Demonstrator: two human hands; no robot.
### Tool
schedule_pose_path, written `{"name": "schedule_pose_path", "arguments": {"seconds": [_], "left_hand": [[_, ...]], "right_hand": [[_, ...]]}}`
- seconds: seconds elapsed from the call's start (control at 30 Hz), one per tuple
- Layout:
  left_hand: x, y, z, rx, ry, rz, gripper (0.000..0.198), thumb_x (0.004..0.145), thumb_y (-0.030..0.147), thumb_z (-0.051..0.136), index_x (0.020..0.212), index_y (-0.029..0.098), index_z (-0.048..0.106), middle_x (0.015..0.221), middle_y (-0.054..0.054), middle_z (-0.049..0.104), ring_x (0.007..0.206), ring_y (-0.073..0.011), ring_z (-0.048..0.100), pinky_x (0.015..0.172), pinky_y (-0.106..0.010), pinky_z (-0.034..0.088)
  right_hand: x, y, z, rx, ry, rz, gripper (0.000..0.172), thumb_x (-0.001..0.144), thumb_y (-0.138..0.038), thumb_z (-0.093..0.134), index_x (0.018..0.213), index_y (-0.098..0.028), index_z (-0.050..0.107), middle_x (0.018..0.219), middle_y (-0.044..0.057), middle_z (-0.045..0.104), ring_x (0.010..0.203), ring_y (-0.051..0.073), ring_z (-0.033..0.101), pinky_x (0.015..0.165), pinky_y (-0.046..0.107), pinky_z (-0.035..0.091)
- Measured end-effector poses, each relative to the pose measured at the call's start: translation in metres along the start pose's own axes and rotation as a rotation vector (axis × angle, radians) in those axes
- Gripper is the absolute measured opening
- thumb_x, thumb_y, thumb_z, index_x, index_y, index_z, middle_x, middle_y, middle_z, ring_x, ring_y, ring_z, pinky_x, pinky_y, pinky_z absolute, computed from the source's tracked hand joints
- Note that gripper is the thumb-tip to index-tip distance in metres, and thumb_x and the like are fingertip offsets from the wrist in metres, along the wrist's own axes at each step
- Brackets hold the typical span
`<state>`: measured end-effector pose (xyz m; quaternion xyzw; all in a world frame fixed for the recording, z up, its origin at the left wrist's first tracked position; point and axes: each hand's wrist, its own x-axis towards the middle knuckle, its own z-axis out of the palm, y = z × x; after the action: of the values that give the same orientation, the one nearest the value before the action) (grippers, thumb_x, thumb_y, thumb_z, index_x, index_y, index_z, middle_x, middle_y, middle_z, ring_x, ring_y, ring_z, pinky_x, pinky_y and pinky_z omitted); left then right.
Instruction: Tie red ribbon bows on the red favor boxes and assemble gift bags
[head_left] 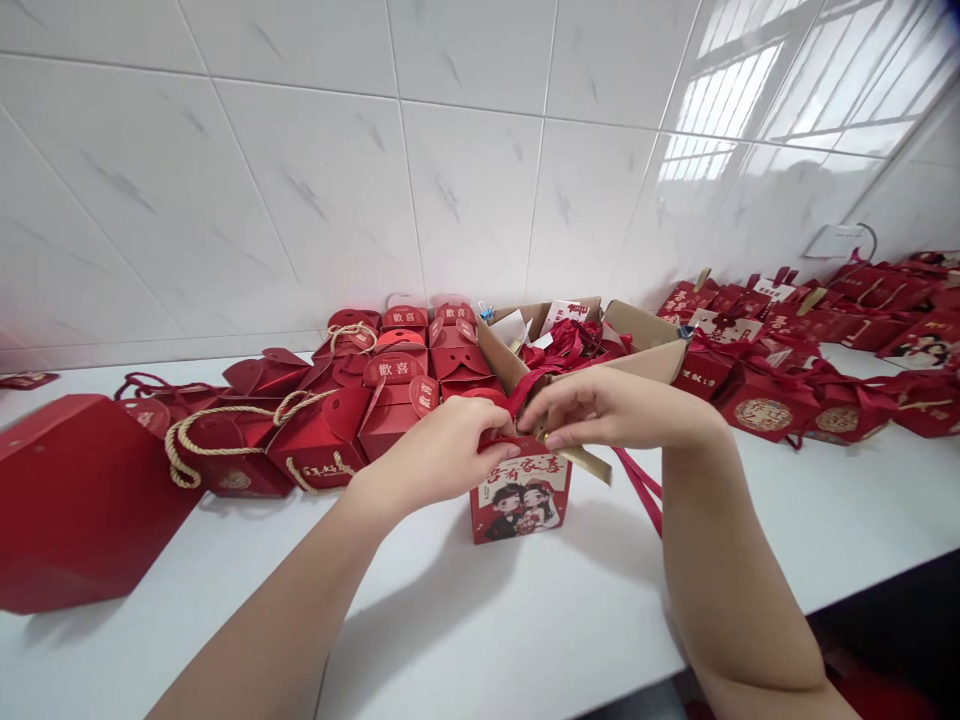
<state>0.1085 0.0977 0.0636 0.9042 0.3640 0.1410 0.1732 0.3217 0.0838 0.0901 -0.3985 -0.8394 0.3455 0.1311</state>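
Observation:
A small red gift box (521, 505) with a cartoon couple and Chinese lettering on its front stands upright on the table. My left hand (442, 445) is closed at its top left edge, thumb and fingers pinched together on the red top. Over the top right, my right hand (589, 410) has its fingers curled and pinched on a dark red ribbon (643, 492), whose tail hangs down to the right. From beneath the right fingers a gold strip (589, 465) sticks out. The fingers partly hide the box's top.
Behind stands an open cardboard carton (649, 362) full of red ribbons and cards. Several closed red boxes (397, 395) are packed to its left, some with gold cord handles. More finished boxes (765, 400) fill the right side. A large red box (75, 500) sits far left. A tiled wall (472, 180) bounds the white table.

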Motion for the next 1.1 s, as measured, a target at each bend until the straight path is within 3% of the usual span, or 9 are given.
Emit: {"name": "schedule_pose_path", "arguments": {"seconds": [0.13, 0.33, 0.5, 0.63, 0.77, 0.9, 1.1], "left_hand": [[0.0, 0.002, 0.0, 0.001, 0.009, 0.004, 0.016, 0.083, 0.026, 0.052, 0.074, 0.017, 0.06, 0.076, -0.001, 0.063, 0.066, -0.0132, 0.055, 0.058, -0.024, 0.039], [-0.003, 0.001, 0.001, -0.057, 0.021, 0.006, 0.018, 0.084, 0.027, 0.051, 0.074, 0.018, 0.062, 0.074, -0.002, 0.063, 0.063, -0.0139, 0.055, 0.056, -0.024, 0.04], [-0.004, 0.004, 0.0, -0.088, 0.041, 0.026, 0.014, 0.082, 0.023, 0.052, 0.079, 0.018, 0.065, 0.075, -0.003, 0.065, 0.067, -0.0155, 0.059, 0.063, -0.026, 0.044], [-0.005, 0.005, -0.001, -0.031, 0.026, 0.025, 0.015, 0.082, 0.02, 0.049, 0.075, 0.019, 0.061, 0.077, -0.002, 0.063, 0.07, -0.0153, 0.058, 0.064, -0.025, 0.045], [-0.01, 0.008, -0.006, -0.007, 0.076, 0.057, 0.018, 0.083, 0.025, 0.054, 0.098, 0.021, 0.061, 0.095, -0.005, 0.061, 0.091, -0.0202, 0.056, 0.074, -0.029, 0.047], [-0.023, 0.02, -0.014, -0.128, 0.207, 0.235, 0.021, 0.086, 0.019, 0.049, 0.105, 0.02, 0.058, 0.106, -0.007, 0.057, 0.102, -0.0182, 0.053, 0.089, -0.031, 0.044], [-0.038, 0.038, -0.014, -0.163, 0.361, 0.523, 0.021, 0.077, 0.009, 0.056, 0.097, 0.014, 0.059, 0.097, -0.008, 0.061, 0.092, -0.0163, 0.055, 0.086, -0.031, 0.046]], "right_hand": [[0.001, -0.01, 0.007, -0.051, -0.05, 0.039, 0.042, 0.08, -0.016, 0.053, 0.12, -0.02, 0.04, 0.072, -0.002, 0.065, 0.065, 0.013, 0.059, 0.056, 0.022, 0.042], [0.003, -0.018, 0.028, -0.36, 0.117, 0.093, 0.02, 0.074, -0.009, 0.044, 0.091, -0.02, 0.04, 0.064, -0.003, 0.055, 0.055, 0.011, 0.048, 0.047, 0.021, 0.029], [0.003, -0.024, 0.036, -0.476, 0.191, 0.103, 0.015, 0.075, -0.01, 0.045, 0.086, -0.019, 0.04, 0.062, -0.003, 0.051, 0.05, 0.01, 0.041, 0.044, 0.022, 0.022], [-0.01, -0.032, 0.023, -0.317, 0.076, -0.093, 0.012, 0.08, -0.009, 0.047, 0.086, -0.019, 0.049, 0.065, -0.003, 0.055, 0.054, 0.008, 0.046, 0.048, 0.019, 0.031], [-0.025, -0.032, 0.01, -0.117, 0.052, -0.341, 0.016, 0.086, -0.005, 0.044, 0.083, -0.015, 0.056, 0.068, 0.0, 0.059, 0.06, 0.007, 0.053, 0.054, 0.017, 0.042], [-0.029, -0.024, 0.005, 0.03, 0.083, -0.61, 0.013, 0.088, -0.009, 0.049, 0.08, -0.014, 0.058, 0.076, 0.004, 0.065, 0.071, 0.009, 0.061, 0.065, 0.02, 0.05], [-0.023, -0.02, 0.01, 0.115, 0.107, -0.79, 0.009, 0.086, -0.011, 0.055, 0.081, -0.015, 0.061, 0.073, 0.005, 0.068, 0.073, 0.012, 0.066, 0.071, 0.023, 0.051]]}}
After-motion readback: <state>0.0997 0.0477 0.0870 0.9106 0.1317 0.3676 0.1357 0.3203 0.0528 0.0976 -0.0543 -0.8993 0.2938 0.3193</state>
